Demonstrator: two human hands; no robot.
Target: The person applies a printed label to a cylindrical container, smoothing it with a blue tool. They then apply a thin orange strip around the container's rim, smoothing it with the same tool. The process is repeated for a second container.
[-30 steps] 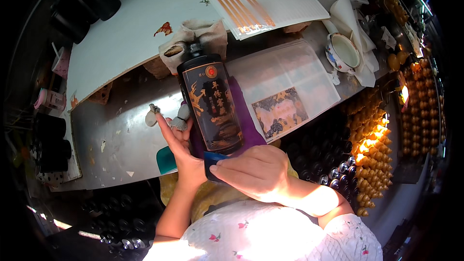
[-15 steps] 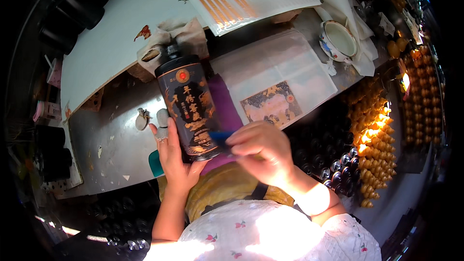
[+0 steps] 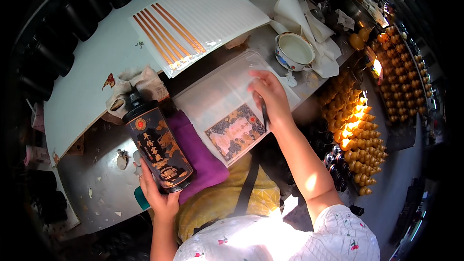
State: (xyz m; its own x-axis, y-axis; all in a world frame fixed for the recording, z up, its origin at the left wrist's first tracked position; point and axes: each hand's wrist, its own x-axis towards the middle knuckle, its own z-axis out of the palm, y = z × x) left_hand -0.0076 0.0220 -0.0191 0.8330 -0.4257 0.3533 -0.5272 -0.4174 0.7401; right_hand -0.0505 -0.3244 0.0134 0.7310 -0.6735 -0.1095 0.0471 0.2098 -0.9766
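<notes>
Overlapping the purple cloth (image 3: 205,166), the bottle (image 3: 159,147) is held by the half-curled left hand (image 3: 162,197); right of the cloth, a dark tool (image 3: 264,115) is held by the loosely curled right hand (image 3: 270,97).

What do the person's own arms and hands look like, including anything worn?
A short white knit sleeve with small red flowers tops the right arm; both forearms and the right hand are bare. The left hand seems to wear grey finger covers, partly hidden.
</notes>
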